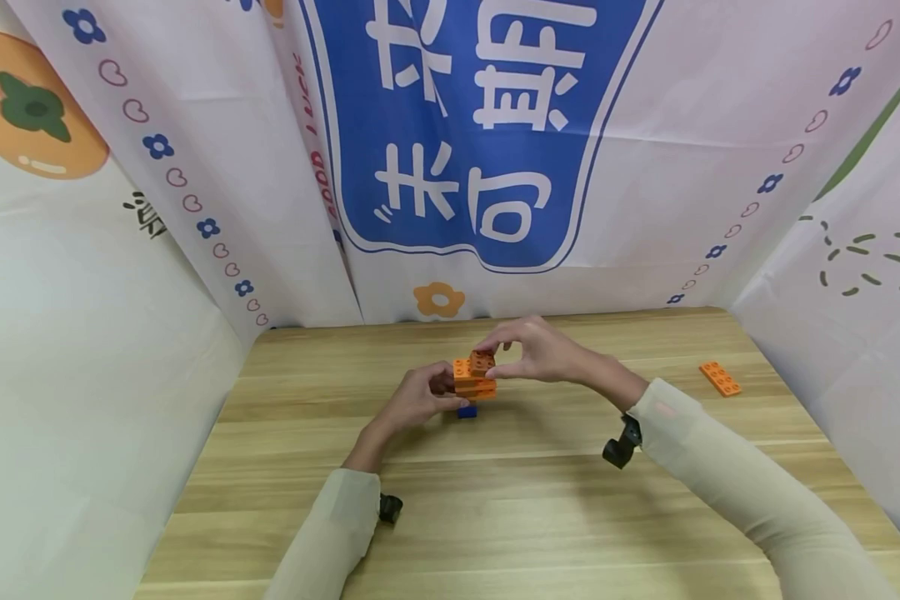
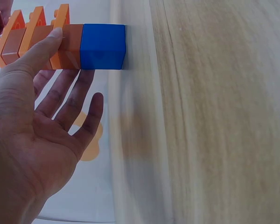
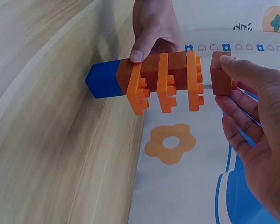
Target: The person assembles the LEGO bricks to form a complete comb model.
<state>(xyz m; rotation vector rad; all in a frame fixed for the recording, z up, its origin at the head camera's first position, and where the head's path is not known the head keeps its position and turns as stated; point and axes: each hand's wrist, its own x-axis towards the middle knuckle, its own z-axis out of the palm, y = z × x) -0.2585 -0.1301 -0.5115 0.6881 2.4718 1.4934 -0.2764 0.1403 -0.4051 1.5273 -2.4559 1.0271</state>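
Observation:
A toy-brick tower stands on the table, with a blue brick [image 3: 103, 80] at its foot. Above that, brown bricks [image 3: 150, 71] alternate with thin orange plates [image 3: 194, 84] that stick out to one side. My left hand [image 1: 412, 400] grips the tower low down, thumb on the brown part just above the blue brick in the left wrist view. Between the thumb and fingers of my right hand [image 1: 543, 352] is a loose brown brick [image 3: 220, 77]. In the right wrist view a small gap separates it from the top orange plate.
A separate orange plate [image 1: 720, 378] lies flat toward the right side of the wooden table [image 1: 495, 517]. Printed cloth [image 1: 645, 217] hangs behind the table's far edge and along both sides.

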